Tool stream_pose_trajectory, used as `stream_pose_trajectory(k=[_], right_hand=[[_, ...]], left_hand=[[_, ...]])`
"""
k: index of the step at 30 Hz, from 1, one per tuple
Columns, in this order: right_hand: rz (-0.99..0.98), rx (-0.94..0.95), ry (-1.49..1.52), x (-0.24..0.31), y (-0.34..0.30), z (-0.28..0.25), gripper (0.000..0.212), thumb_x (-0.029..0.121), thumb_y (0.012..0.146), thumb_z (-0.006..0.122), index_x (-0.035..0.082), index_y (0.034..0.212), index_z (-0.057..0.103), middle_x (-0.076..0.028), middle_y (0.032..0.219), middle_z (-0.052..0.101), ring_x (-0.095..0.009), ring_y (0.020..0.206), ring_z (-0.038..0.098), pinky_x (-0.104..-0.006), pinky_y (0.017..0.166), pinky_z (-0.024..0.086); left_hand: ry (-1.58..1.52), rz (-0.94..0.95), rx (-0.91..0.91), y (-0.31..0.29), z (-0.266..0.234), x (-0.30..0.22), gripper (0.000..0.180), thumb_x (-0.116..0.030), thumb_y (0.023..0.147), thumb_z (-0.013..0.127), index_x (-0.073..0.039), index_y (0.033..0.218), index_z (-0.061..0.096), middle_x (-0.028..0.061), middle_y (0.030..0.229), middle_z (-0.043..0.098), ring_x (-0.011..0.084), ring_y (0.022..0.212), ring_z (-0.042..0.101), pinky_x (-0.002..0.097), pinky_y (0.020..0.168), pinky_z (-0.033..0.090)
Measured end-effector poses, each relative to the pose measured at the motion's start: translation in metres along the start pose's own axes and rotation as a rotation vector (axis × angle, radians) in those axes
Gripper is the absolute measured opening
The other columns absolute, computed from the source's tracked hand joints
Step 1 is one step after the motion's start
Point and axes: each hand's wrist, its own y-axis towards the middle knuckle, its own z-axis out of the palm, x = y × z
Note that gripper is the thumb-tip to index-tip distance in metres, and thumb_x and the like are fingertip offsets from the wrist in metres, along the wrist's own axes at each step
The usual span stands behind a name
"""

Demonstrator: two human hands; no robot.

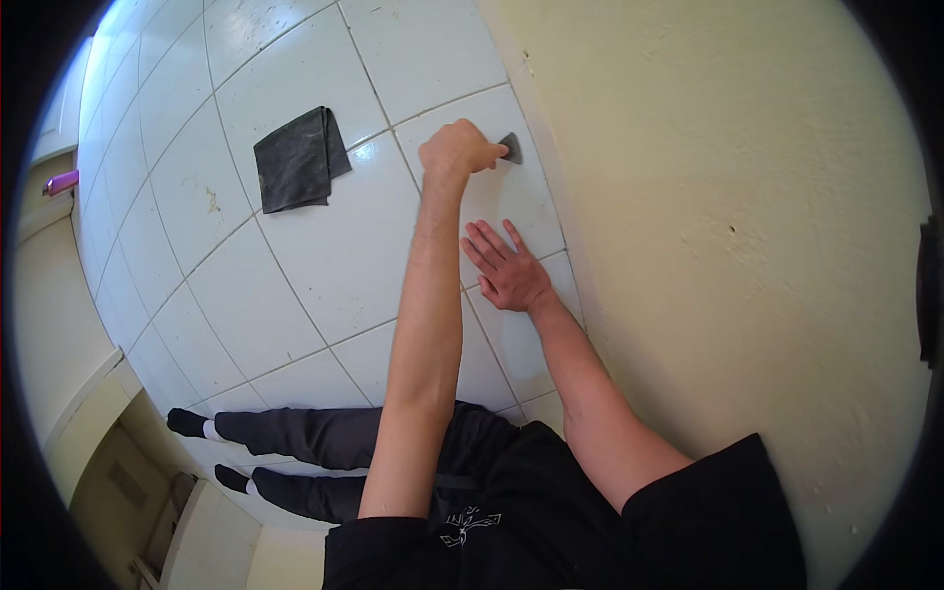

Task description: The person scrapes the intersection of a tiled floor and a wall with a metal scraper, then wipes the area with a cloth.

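Observation:
My left hand [456,149] is closed around a scraper [512,148], whose grey, flared blade sticks out toward the base of the wall; the fist hides its handle. The blade appears to meet the white tiled floor [344,256]. Nearer to me, my right hand [508,270] lies with fingers spread on the tiles close to the wall, holding nothing. Left of my left hand a dark grey folded cloth [298,162] rests flat on the floor.
A cream wall [728,226] runs along the right side. Pale smudges [212,201] and dark specks mark the tiles. My outstretched legs [305,438] lie across the near left. Far left are a purple object [61,183] and a doorway-like opening [128,482].

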Motion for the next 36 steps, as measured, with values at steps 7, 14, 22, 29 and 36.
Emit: stream_pose_trajectory(k=[7, 14, 22, 29, 36], right_hand=[[-0.031, 0.001, -0.005, 0.004, 0.007, -0.002, 0.075, 0.026, 0.089, 0.058, 0.008, 0.158, 0.037, -0.011, 0.169, 0.028, -0.026, 0.156, 0.027, -0.0577, 0.127, 0.019], [-0.023, -0.03, 0.007, 0.001, 0.002, -0.002, 0.074, 0.026, 0.088, 0.059, 0.008, 0.157, 0.038, -0.011, 0.168, 0.03, -0.026, 0.156, 0.028, -0.0573, 0.128, 0.02], [-0.031, -0.026, 0.005, 0.001, 0.006, 0.002, 0.074, 0.025, 0.087, 0.06, 0.008, 0.157, 0.039, -0.011, 0.168, 0.032, -0.026, 0.156, 0.029, -0.0578, 0.127, 0.021], [-0.026, -0.008, 0.006, 0.004, 0.006, -0.001, 0.075, 0.027, 0.088, 0.059, 0.008, 0.157, 0.039, -0.011, 0.168, 0.031, -0.026, 0.156, 0.028, -0.058, 0.127, 0.02], [-0.017, -0.003, 0.001, -0.001, 0.001, 0.002, 0.075, 0.028, 0.088, 0.06, 0.008, 0.157, 0.039, -0.011, 0.168, 0.031, -0.025, 0.156, 0.028, -0.0575, 0.127, 0.021]], left_hand=[[-0.048, -0.1, -0.057, 0.022, -0.022, 0.032, 0.03, -0.054, 0.079, 0.077, -0.025, 0.076, 0.083, -0.0044, 0.084, 0.077, 0.0181, 0.089, 0.075, 0.0383, 0.08, 0.054], [0.003, 0.056, 0.068, 0.041, -0.022, 0.009, 0.035, -0.055, 0.082, 0.076, -0.021, 0.084, 0.085, 0.0052, 0.095, 0.078, 0.0243, 0.094, 0.073, 0.0428, 0.086, 0.053], [0.067, -0.005, -0.094, 0.022, -0.02, -0.024, 0.027, -0.049, 0.082, 0.077, -0.023, 0.074, 0.081, -0.0039, 0.083, 0.077, 0.0193, 0.088, 0.074, 0.0357, 0.079, 0.054], [0.048, -0.065, 0.0, 0.063, -0.052, 0.031, 0.029, -0.053, 0.081, 0.078, -0.024, 0.081, 0.084, -0.0022, 0.087, 0.076, 0.0179, 0.087, 0.073, 0.0363, 0.084, 0.053], [0.032, 0.071, -0.043, 0.049, -0.034, -0.015, 0.034, -0.056, 0.083, 0.075, -0.024, 0.083, 0.085, 0.0032, 0.084, 0.074, 0.0215, 0.085, 0.07, 0.0415, 0.082, 0.053]])
